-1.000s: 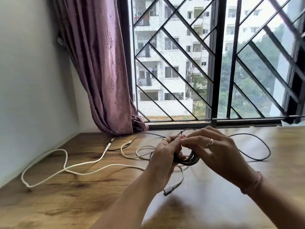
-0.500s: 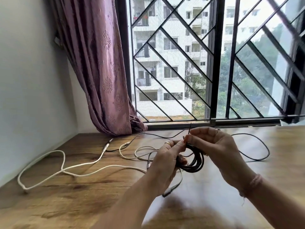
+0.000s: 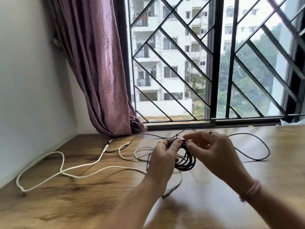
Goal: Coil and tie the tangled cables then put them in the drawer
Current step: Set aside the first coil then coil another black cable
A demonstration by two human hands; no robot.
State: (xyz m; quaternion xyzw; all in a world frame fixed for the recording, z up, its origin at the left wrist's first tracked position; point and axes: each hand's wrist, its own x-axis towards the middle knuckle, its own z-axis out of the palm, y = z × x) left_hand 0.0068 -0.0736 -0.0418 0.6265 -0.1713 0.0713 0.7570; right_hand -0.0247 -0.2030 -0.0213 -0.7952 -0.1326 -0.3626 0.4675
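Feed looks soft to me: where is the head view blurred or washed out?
Head view: window backlights the scene; glare washes the wooden table near the forearms; right hand and left hand slightly motion-blurred; black cable coil reads clearly; edges bow.

Both hands raised together; left hand (image 3: pixel 165 156) gripping; right hand (image 3: pixel 212 154) pinching

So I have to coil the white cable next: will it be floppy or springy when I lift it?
Probably floppy: the white cable lies in loose, wandering curves flat on the wooden table. It looks thin and light, so it should lift easily. Its loops overlap, so they may snag.
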